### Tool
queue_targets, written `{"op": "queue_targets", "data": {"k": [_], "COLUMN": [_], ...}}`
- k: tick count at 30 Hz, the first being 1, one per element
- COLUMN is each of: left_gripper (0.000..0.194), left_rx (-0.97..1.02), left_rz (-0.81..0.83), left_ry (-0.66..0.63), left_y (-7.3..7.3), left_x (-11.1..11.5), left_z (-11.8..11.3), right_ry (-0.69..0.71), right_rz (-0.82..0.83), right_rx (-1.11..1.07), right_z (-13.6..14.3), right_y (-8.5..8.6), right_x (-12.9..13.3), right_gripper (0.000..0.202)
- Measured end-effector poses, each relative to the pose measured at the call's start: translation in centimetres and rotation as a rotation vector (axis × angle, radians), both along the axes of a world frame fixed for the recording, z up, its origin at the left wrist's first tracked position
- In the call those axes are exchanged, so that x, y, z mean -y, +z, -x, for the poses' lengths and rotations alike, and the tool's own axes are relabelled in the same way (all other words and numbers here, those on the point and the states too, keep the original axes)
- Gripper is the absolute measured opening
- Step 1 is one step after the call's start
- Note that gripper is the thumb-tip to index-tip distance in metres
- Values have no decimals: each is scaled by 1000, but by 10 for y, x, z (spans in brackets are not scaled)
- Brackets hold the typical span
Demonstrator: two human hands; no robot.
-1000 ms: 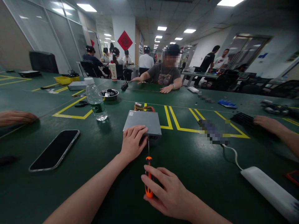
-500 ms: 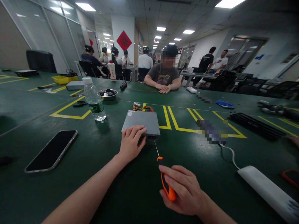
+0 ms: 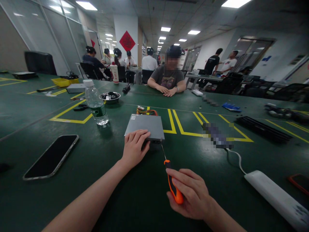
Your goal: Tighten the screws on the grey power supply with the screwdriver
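A flat grey metal box (image 3: 147,125) lies on the green table (image 3: 116,199), with a bundle of coloured wires (image 3: 147,111) at its far side. My left hand (image 3: 135,147) rests on the box's near left part, fingers over the top and thumb at the near side; it grips the box. In my right hand (image 3: 190,192) is an orange and black screwdriver (image 3: 174,188), its shaft pointing at the near right corner of the box. Whether the tip touches the box I cannot tell.
A phone (image 3: 51,157) and a water bottle (image 3: 98,106) stand left. Beyond is a metal bowl (image 3: 110,97). At right are a white power strip (image 3: 272,193) and a black slatted part (image 3: 263,129). A person (image 3: 167,75) sits opposite, arms on the table.
The screwdriver's tip has shifted slightly right and up along the box's near side, with my right hand. My left hand stays on the box. The whole view has shifted slightly.
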State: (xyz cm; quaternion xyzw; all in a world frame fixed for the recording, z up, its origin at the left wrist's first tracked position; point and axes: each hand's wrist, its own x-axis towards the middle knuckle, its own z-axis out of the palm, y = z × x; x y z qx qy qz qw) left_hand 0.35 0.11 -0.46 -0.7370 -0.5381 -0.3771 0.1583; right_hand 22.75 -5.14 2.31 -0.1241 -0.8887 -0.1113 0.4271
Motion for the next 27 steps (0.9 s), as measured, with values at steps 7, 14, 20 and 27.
{"op": "queue_targets", "data": {"k": [7,14,20,27], "left_gripper": [30,29,30,28], "left_rx": [3,0,0,0], "left_rz": [10,5,23,5], "left_ry": [2,5,1,6], "left_y": [0,2,2,2], "left_x": [1,2,2,1], "left_z": [1,0,0,-1], "right_ry": [-11,-15,-63,11], "right_rz": [6,-8,9,57], "right_rx": [-4,67,243,291], "right_z": [-2,5,5,0], "right_y": [-2,-3,-4,-4], "right_x": [-1,2,11,8], "right_gripper": [22,17,15,29]}}
